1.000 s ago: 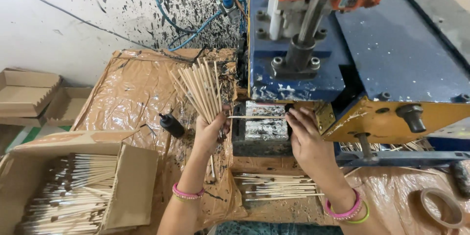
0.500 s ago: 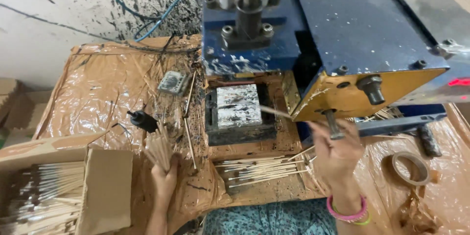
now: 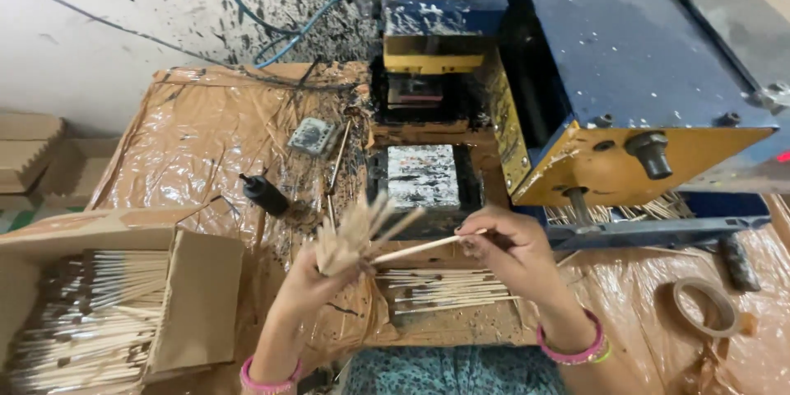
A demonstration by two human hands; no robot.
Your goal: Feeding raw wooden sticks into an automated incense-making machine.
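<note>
Plastic-covered bench (image 3: 189, 140) — hands, wooden sticks (image 3: 350, 234)

We take the ink-stained block (image 3: 422, 176) as reference. Above it, the press head (image 3: 434, 53) overhangs and closes the way from behind. To its right the yellow machine housing (image 3: 576, 152) walls us in. To its left a black bottle (image 3: 263, 194) stands on the foil-covered worktop (image 3: 189, 140). In front lie loose sticks (image 3: 444, 290).

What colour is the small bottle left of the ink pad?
Black, cap included. The small bottle lies on the brown plastic sheet, clearest in the head view.
</note>
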